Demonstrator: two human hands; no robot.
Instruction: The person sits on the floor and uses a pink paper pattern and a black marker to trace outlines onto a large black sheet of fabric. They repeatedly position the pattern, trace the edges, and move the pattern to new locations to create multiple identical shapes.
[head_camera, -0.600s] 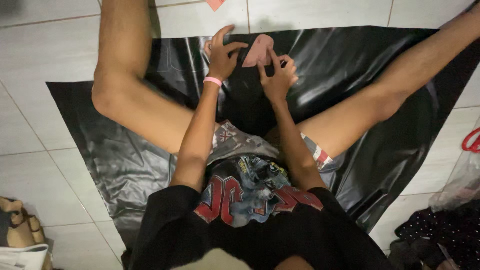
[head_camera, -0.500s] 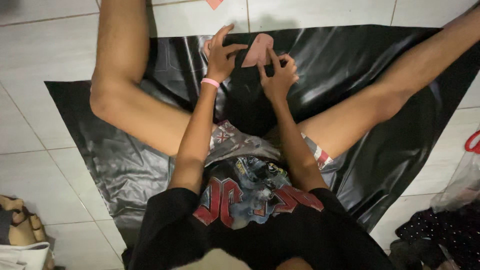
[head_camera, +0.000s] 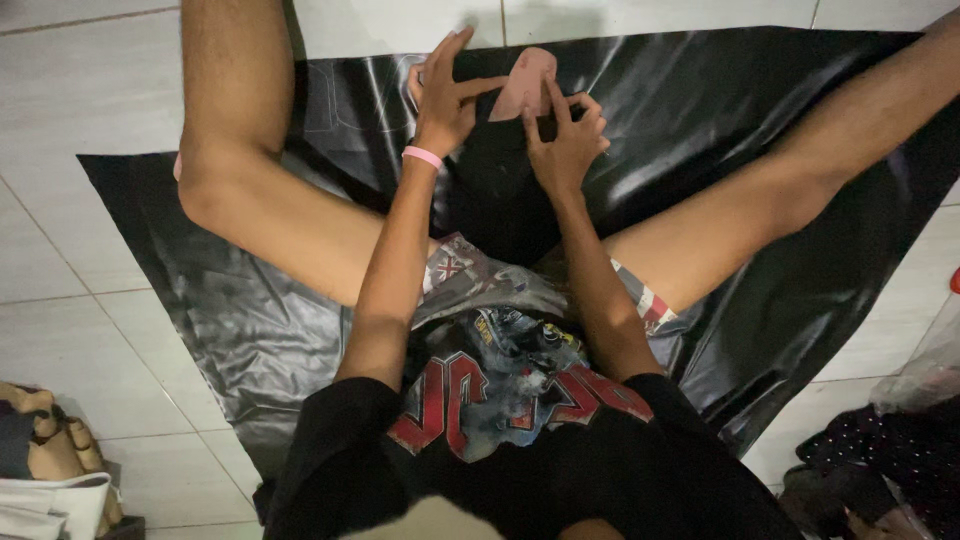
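Pink piece worked by two hands over a black sheet

A black plastic sheet (head_camera: 800, 330) is spread over the white tiled floor (head_camera: 60, 110), filling the middle of the frame. At the upper centre a small pink piece (head_camera: 527, 82) is held between both hands: the left hand (head_camera: 445, 95), a pink wristband (head_camera: 423, 157) at its wrist, is closed on its left edge, and the right hand (head_camera: 565, 135) is pinched on its lower right edge.
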